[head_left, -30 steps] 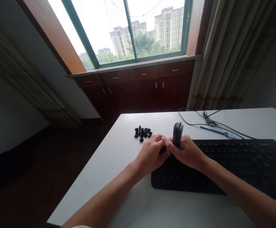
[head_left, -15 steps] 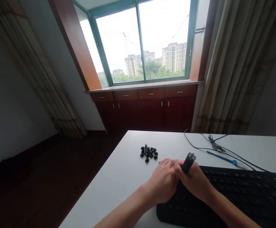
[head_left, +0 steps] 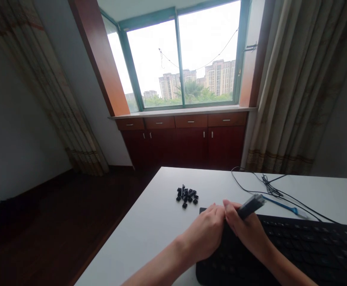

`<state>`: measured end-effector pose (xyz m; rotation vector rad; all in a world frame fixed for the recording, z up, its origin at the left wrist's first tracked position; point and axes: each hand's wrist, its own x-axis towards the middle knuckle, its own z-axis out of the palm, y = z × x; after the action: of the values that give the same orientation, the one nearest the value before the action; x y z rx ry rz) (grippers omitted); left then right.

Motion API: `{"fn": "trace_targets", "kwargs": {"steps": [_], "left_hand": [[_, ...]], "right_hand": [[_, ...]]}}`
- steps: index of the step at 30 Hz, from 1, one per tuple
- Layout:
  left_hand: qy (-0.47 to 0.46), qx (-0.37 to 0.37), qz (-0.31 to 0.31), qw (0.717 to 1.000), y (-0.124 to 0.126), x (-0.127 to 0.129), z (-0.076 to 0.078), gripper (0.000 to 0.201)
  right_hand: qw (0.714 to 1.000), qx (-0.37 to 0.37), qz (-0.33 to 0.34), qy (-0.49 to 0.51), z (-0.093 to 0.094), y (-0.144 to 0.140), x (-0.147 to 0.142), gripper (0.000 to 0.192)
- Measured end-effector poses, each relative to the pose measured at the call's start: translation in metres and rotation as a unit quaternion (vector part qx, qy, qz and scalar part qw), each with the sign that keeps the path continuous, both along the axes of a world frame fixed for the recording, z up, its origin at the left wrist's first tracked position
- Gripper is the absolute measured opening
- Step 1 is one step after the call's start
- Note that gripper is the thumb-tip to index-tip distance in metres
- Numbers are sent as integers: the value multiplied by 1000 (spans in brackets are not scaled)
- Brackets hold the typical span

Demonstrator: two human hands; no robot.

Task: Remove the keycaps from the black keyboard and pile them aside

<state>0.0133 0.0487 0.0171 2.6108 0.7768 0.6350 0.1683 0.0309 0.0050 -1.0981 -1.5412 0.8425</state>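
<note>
Above the left end of a black keyboard (head_left: 295, 238), my two hands meet. My right hand (head_left: 247, 228) is closed around a short dark tool (head_left: 252, 206) with a paler end that tilts up to the right; its exact kind does not show. My left hand (head_left: 207, 230) is closed too, its fingertips against those of the right. Whatever the left fingers pinch is hidden behind the hand. Beyond the left hand, a small pile of black keycaps (head_left: 187, 194) lies on the white table.
On the white table (head_left: 149, 214), a thin black cable (head_left: 270, 182) lies coiled at the back right. A blue-handled brush (head_left: 283, 204) rests between cable and keyboard. The table's left edge drops to a dark floor. Cabinets (head_left: 179, 143) stand under the window.
The dark tool in my right hand has tipped over further to the right. My right hand has turned slightly and shifted right, while the left stays closed beside it.
</note>
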Motion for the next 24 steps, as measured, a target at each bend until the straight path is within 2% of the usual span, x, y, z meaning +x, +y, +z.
{"fn": "trace_targets", "kwargs": {"steps": [6,10,13,20,24], "left_hand": [[-75,-36,-12,996,-3,-4,6,42],[-66,-56,9,996,2,-22,3,49],[-49,-35,32,998,9,-36,0,49],[-48,21,19,998,19,-46,-3,17],[-65,47,46,996,27,-54,-1,16]], "right_hand": [[999,-17,-19,38,0,4,2,50],[998,-19,-36,46,3,2,5,53],[997,-28,-51,53,7,0,6,54],[996,-30,-55,71,9,0,6,55],[995,-27,-58,71,10,-1,6,54]]}}
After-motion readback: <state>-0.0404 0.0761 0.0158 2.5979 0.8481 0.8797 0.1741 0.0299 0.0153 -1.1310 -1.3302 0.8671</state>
